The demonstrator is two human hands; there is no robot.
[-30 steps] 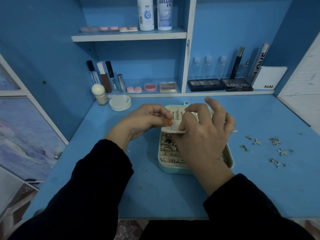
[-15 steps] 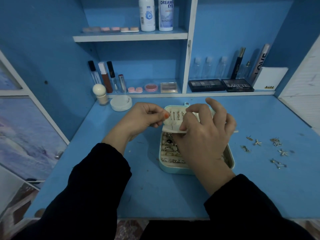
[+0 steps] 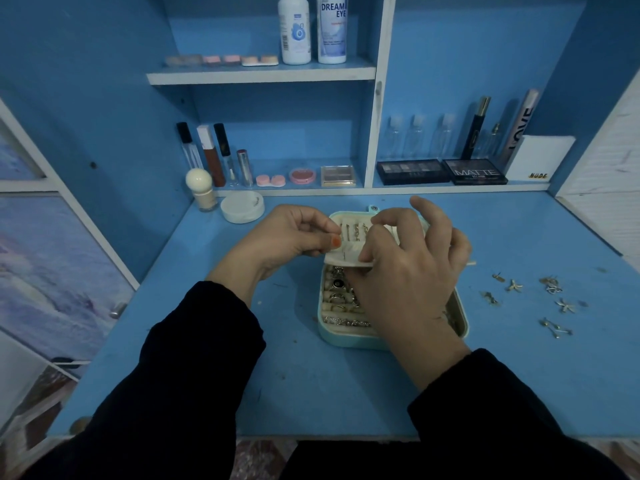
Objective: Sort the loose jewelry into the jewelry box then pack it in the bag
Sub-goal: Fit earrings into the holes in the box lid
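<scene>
Fingers (image 3: 334, 241) of my left hand (image 3: 287, 237) pinch the flap's (image 3: 348, 254) left edge. The right hand (image 3: 412, 282) curls over it, thumb and forefinger nipping the flap; any earring between them is hidden. The box (image 3: 346, 341) lies open on the table (image 3: 311, 393), earrings (image 3: 565, 305) well to its right. I'd brace the flap flat and push posts in straight.

"DREAM EYE" bottle (image 3: 331, 29), "MATTE" palette (image 3: 476, 172), "NUDE" box (image 3: 540, 157)

Home vanity w/ makeup shelves (image 3: 263, 76)
</scene>
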